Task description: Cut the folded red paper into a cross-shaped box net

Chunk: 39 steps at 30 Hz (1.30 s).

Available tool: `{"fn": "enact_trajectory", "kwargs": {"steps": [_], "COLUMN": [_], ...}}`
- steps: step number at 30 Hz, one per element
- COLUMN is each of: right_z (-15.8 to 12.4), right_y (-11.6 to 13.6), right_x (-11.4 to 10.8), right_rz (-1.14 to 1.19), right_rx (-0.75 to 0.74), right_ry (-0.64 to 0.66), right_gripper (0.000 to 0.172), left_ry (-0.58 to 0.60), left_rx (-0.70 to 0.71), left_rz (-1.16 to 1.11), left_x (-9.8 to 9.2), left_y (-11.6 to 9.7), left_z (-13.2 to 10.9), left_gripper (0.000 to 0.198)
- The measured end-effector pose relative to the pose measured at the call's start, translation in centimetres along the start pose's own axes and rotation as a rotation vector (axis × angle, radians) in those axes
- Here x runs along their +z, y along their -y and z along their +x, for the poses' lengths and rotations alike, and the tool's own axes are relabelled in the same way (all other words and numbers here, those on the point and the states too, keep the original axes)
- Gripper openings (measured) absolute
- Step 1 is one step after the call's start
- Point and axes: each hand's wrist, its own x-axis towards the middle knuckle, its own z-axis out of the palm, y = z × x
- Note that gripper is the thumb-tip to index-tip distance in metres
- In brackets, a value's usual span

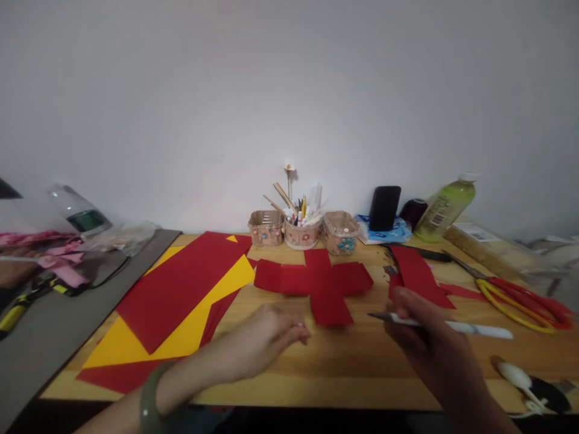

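Note:
My right hand (425, 343) grips a slim white pen (484, 330), its dark pointed tip aimed left above the table. My left hand (271, 340) hovers over the wood with its fingers curled and pressed together; whether something small is between them I cannot make out. Between and beyond my hands lies a red paper cross (319, 280), its arms slightly bent up along folds. A green bangle (151, 392) circles my left wrist. Left of that hand, red sheets (181, 289) and yellow sheets (122, 340) lie in an overlapping stack.
Red paper strips (418, 274) and red-and-yellow-handled scissors (520, 301) lie at the right. Decorated baskets (302, 235), a black phone (384, 208) and a green drink bottle (446, 208) line the wall. At the far left, another person's hand (18, 268) is near pink pieces (66, 268).

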Motion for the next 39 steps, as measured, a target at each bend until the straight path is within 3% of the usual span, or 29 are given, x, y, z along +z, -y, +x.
{"fn": "enact_trajectory", "kwargs": {"steps": [4, 7, 12, 17, 22, 25, 29, 32, 39], "right_z": [0.1, 0.4, 1.8, 2.7, 1.9, 0.9, -0.2, -0.7, -1.4], "right_y": [0.5, -0.7, -4.0, -6.6, -7.2, -7.2, -8.3, -8.9, -7.1], "right_x": [-0.9, -0.7, -1.2, -2.6, -3.5, -4.4, -6.3, -7.2, -6.2], "right_rz": [0.036, -0.011, -0.609, -0.904, -1.141, -1.410, -1.503, -1.489, -1.535], "right_rx": [-0.002, -0.053, -0.209, -0.265, -0.260, -0.393, -0.665, -0.769, -0.913], "right_ry": [-0.011, 0.024, 0.100, 0.242, 0.393, 0.520, 0.554, 0.535, 0.471], "right_gripper": [0.042, 0.045, 0.020, 0.035, 0.040, 0.039, 0.034, 0.033, 0.030], "left_ry": [-0.069, -0.086, -0.129, -0.128, -0.155, -0.174, -0.188, -0.194, -0.247], "left_rx": [-0.163, -0.194, -0.186, -0.141, -0.167, -0.175, -0.169, -0.132, 0.044], "left_rz": [0.196, 0.301, 0.334, 0.324, 0.335, 0.353, 0.386, 0.420, 0.579], "left_x": [-0.5, -0.2, 0.5, 1.8, 3.1, 3.5, 4.0, 3.9, 2.6], "left_y": [2.9, 4.6, 6.3, 7.2, 8.5, 9.3, 10.2, 10.6, 9.2], "left_z": [0.2, 1.9, 7.0, 12.4, 16.1, 17.5, 18.4, 18.3, 14.9], "left_gripper": [0.026, 0.025, 0.027, 0.025, 0.031, 0.032, 0.030, 0.028, 0.024]}}
